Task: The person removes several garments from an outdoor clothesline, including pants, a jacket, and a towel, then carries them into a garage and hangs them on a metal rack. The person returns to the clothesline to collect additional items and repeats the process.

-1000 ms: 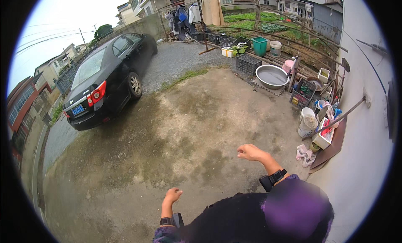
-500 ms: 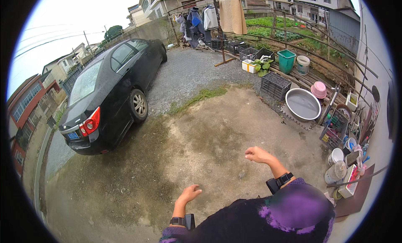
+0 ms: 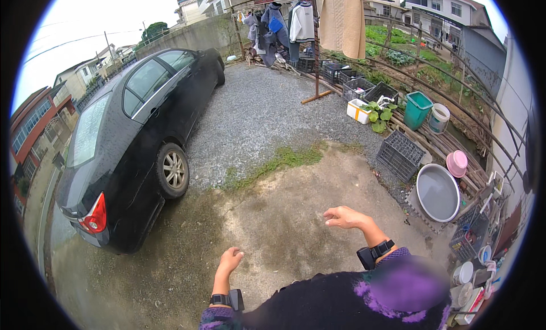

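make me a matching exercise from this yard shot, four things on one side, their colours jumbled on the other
Things:
1. car
2. bin
3. small bowl
4. big round basin

Colours:
A. pink
B. grey metal
C. black
D. green

Pairs: 1-C, 2-D, 3-A, 4-B
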